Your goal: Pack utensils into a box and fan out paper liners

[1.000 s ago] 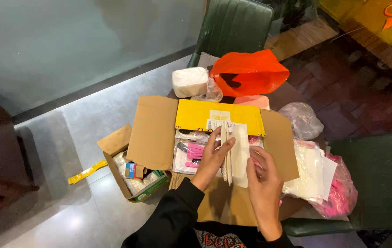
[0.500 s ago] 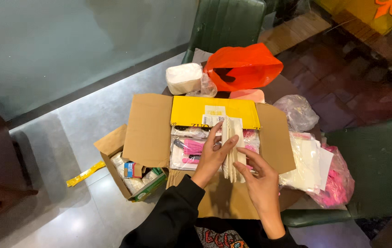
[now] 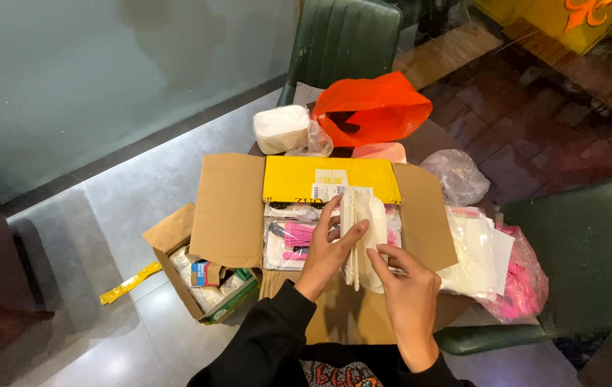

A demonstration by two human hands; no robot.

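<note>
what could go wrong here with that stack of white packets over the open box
1. The stack of white packets is pinched only at its edges by the left hand and right hand; a loose grip might let some slide into the open box.
2. The heap of clear bags sits at the table's right edge and may slip off.
3. The orange bag looks light and could get knocked.

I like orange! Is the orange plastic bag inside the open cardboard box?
No, the orange plastic bag sits on the table behind the open cardboard box, outside it.
</note>
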